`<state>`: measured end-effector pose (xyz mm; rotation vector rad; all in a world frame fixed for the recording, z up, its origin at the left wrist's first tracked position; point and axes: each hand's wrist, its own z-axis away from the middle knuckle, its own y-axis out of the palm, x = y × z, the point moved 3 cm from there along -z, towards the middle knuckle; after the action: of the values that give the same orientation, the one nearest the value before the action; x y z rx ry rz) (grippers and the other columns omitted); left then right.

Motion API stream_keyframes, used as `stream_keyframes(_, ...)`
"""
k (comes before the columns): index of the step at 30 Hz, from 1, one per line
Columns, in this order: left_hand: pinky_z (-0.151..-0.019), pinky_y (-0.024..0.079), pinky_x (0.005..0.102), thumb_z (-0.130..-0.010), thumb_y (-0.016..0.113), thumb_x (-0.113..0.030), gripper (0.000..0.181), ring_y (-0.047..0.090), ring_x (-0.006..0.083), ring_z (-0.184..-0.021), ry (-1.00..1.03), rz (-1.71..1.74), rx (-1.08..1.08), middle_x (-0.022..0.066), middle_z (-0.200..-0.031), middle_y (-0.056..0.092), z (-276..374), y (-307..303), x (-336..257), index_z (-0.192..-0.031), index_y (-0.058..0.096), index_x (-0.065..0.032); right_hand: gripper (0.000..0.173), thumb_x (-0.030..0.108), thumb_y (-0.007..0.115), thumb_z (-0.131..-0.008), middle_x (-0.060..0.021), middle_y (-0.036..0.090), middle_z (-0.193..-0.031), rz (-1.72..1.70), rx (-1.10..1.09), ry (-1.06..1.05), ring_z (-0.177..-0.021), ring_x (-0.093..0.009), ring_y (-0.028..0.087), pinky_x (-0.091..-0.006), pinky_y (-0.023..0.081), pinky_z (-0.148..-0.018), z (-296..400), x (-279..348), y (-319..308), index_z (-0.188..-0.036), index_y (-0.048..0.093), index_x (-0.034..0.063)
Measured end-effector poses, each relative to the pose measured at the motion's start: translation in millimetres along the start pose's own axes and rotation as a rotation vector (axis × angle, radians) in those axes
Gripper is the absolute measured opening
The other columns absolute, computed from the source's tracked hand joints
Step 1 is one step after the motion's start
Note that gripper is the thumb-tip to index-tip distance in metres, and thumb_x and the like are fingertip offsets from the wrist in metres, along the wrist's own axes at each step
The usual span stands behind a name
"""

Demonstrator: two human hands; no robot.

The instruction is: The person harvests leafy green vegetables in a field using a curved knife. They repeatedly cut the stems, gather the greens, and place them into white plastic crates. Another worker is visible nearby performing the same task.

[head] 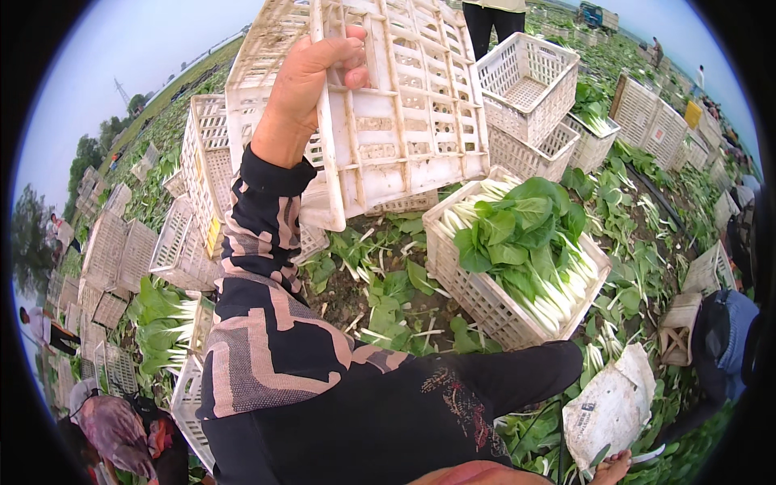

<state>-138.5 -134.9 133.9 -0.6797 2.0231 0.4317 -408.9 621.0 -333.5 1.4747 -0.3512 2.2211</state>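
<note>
My left hand (318,82) is raised at the top of the view, its fingers curled around the edge of a white plastic crate (412,121). The crate is tilted, its dirt-stained slatted face turned towards me. Below and right of it, another white crate (467,291) stands on the ground, filled with leafy greens (521,224) with thick white stems. My right hand cannot be made out; a dark sleeve (539,370) ends near the filled crate. At the bottom edge a bare hand (612,467) is by a white sack (609,409) bearing writing; whose hand is unclear.
Stacked white crates (206,170) rise on the left, and more crates (527,79) stand at upper right. Cut greens (160,330) lie beside me on the left. Loose leaves (394,291) litter the soil. People work at lower left (115,430) and right (727,339).
</note>
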Motion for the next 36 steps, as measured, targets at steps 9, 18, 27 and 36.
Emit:
stream_keyframes(9, -0.076, 0.045, 0.0243, -0.093, 0.038, -0.017, 0.035, 0.051, 0.0091, -0.075, -0.056, 0.286, 0.386, -0.0008, -0.074, 0.047, -13, 89, -40, -0.12, 0.04, 0.0054, 0.008, 0.018, 0.06, -0.086, 0.005, 0.048, -0.065, -0.174, 0.046, -0.046, -0.049, -0.005, 0.043, -0.0199, 0.032, -0.04, 66, 28, -5, -0.086, 0.053, 0.0132)
stream_keyframes(18, -0.075, 0.047, 0.0253, -0.092, 0.04, -0.017, 0.032, 0.052, 0.0111, -0.074, -0.209, 0.265, 0.822, 0.0003, -0.077, 0.049, 4, 208, 2, -0.117, 0.042, 0.0038, 0.012, 0.013, 0.062, -0.084, 0.0016, 0.051, -0.07, -0.332, -0.018, -0.095, -0.052, -0.007, 0.046, -0.0215, 0.036, -0.042, 145, 48, -55, -0.092, 0.053, 0.01)
stream_keyframes(27, -0.074, 0.048, 0.0262, -0.091, 0.041, -0.017, 0.029, 0.054, 0.0132, -0.073, -0.296, 0.291, 1.156, 0.0015, -0.081, 0.052, 40, 323, 26, -0.113, 0.043, 0.0022, 0.014, 0.014, 0.064, -0.083, 0.0018, 0.051, -0.07, -0.311, -0.24, -0.191, -0.051, -0.006, 0.046, -0.0212, 0.036, -0.043, 241, 42, -153, -0.092, 0.054, 0.0086)
stream_keyframes(36, -0.073, 0.049, 0.0271, -0.09, 0.043, -0.017, 0.026, 0.055, 0.0152, -0.073, -0.401, 0.218, 1.479, 0.0026, -0.084, 0.054, 63, 482, 57, -0.11, 0.045, 0.0007, 0.018, 0.011, 0.064, -0.083, 0.0003, 0.051, -0.071, -0.384, -0.288, -0.218, -0.051, -0.006, 0.046, -0.0206, 0.036, -0.042, 292, 26, -178, -0.097, 0.054, 0.0071)
